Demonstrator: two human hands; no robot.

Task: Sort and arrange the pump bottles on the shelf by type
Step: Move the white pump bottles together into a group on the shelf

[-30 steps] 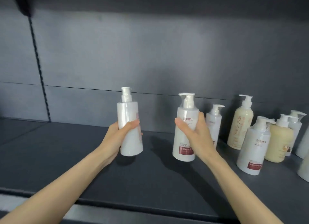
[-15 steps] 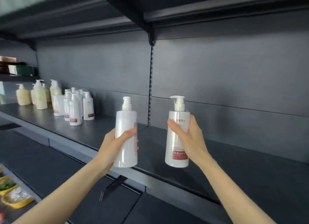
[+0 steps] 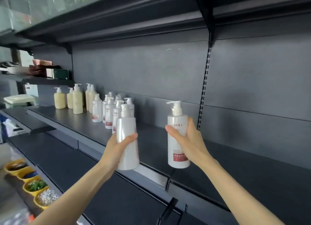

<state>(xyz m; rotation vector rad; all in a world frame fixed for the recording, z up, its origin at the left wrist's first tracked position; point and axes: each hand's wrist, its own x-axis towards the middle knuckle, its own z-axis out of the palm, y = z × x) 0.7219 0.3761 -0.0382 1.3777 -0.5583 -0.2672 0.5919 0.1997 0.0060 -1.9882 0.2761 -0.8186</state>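
My left hand [image 3: 117,149] grips a white pump bottle [image 3: 127,130] with its label turned away, held upright in the air in front of the dark shelf [image 3: 235,166]. In my right hand [image 3: 188,140] is a second white pump bottle [image 3: 177,135] with a red label facing me, also upright and off the shelf. Further left on the same shelf stands a cluster of several white red-labelled pump bottles [image 3: 109,112]. Beyond them, several cream-yellow pump bottles [image 3: 76,100] stand grouped.
A lower shelf [image 3: 70,161] runs beneath. Yellow bowls [image 3: 32,186] of food sit at the bottom left. An upper shelf [image 3: 134,23] overhangs. Boxes [image 3: 50,71] rest on a higher side shelf at left. A slotted upright [image 3: 204,83] divides the back panel.
My view has swung left along the shelf, and both hands carried their bottles with it. The sorted white and cream groups now stand much nearer to the bottle in my left hand.
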